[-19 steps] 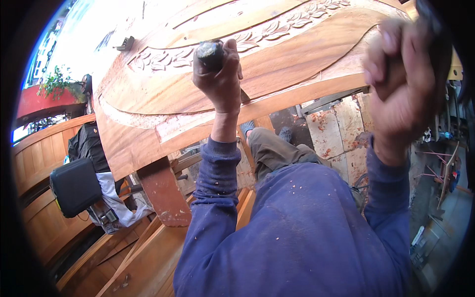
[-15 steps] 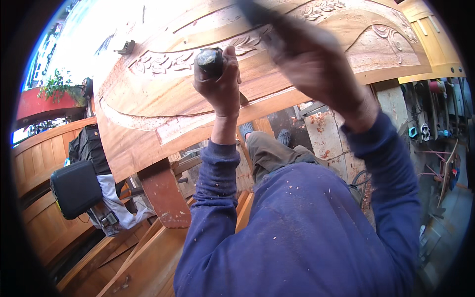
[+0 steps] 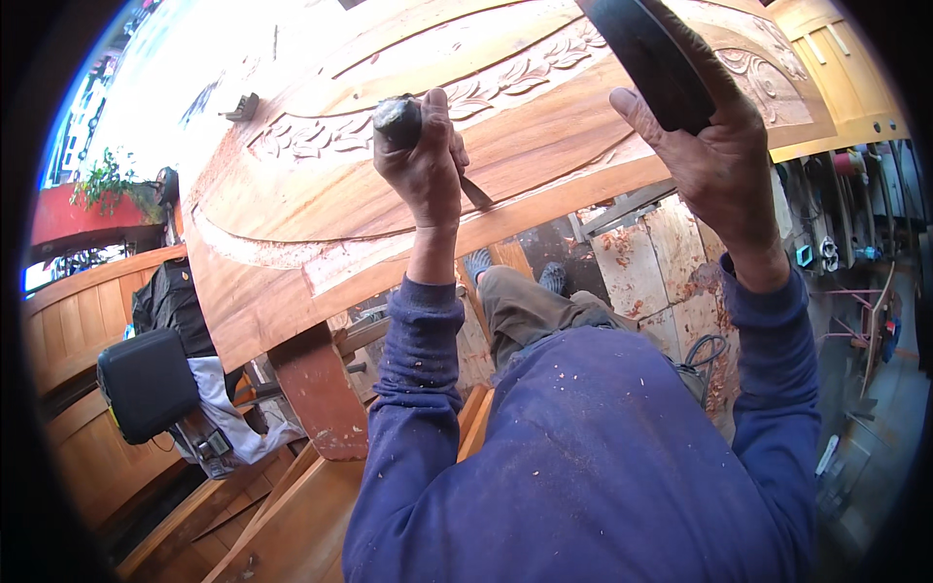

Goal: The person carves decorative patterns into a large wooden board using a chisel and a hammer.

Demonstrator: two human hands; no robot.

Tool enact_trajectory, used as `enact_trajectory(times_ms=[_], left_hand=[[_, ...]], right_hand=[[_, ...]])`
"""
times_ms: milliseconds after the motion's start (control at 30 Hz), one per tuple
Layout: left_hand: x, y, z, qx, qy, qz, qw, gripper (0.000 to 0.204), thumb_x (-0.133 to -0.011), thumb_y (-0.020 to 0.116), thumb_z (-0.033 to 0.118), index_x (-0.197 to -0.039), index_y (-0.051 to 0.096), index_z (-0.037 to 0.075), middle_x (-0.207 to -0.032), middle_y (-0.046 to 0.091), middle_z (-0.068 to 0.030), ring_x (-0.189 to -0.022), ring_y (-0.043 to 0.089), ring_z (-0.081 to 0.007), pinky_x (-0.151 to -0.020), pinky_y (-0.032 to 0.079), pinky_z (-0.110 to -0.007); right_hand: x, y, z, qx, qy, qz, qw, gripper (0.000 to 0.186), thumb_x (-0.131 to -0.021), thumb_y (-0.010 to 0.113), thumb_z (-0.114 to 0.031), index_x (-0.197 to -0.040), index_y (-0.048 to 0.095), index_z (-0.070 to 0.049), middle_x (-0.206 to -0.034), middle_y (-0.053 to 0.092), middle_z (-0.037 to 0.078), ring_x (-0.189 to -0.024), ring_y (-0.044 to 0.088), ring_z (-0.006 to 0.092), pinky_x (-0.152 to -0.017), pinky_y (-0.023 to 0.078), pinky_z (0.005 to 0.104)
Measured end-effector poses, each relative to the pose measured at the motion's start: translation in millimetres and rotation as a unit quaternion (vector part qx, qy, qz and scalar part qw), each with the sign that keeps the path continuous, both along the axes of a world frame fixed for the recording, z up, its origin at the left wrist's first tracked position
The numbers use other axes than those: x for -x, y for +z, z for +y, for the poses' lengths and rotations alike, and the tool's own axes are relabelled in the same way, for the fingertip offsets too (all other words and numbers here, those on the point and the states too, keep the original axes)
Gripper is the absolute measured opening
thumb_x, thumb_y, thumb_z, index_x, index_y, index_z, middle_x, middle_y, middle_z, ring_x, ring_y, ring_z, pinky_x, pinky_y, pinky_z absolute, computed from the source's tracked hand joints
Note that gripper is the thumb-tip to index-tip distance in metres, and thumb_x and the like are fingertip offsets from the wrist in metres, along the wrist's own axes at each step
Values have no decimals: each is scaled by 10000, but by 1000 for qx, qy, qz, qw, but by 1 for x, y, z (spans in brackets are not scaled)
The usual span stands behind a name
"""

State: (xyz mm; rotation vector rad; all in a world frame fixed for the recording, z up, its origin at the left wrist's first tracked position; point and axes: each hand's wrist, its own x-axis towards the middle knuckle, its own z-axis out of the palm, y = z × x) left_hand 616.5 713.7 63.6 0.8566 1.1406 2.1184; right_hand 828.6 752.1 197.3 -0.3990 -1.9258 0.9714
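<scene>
My left hand (image 3: 424,165) is wrapped around the thick handle of a chisel (image 3: 397,122), whose butt end looks pale and worn. Its metal blade (image 3: 475,194) slants down to the near edge area of a large carved wooden panel (image 3: 389,199). Over the right part of the panel, my right hand (image 3: 714,160) is raised, gripping a thick dark club-like bar (image 3: 656,63). The thumb stands away from the bar, while the fingers lie along its far side. The bar's upper end is cut off by the picture's edge. Carved leaves (image 3: 476,100) run across the panel.
Below the panel stands a reddish-brown support (image 3: 321,394). A black case-like box (image 3: 148,386) sits at the left, beside dark and white cloth. Wood chips lie on the floor tiles (image 3: 637,262). Another wooden panel (image 3: 836,73) is at the far right, with assorted tools hanging below it.
My right hand has swung right and slightly down with the dark bar, which is now sharper. My left hand, with the chisel, has shifted slightly left; more of the blade shows.
</scene>
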Motion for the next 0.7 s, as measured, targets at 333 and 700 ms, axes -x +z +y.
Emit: enact_trajectory(times_ms=[333, 700], left_hand=[[-19, -13, 9, 15, 27, 102, 994, 181, -978, 729, 122, -884, 585, 67, -614, 536, 15, -449, 454, -61, -403, 369, -241], [4, -5, -9, -16, 7, -51, 999, 253, -983, 722, 183, -803, 554, 126, -528, 484, 40, -399, 445, -52, -341, 338, -232]], right_hand=[[0, -2, 13, -130, -135, -147, 971, 546, -981, 588, 13, -1503, 535, -138, -1252, 716, 93, -989, 732, 182, -856, 623, 305], [-6, -1, 5, -79, -19, -84, 993, 815, -825, 562, 222, -1570, 411, -71, -1553, 495, 164, -1404, 513, 265, -1188, 428, 359]])
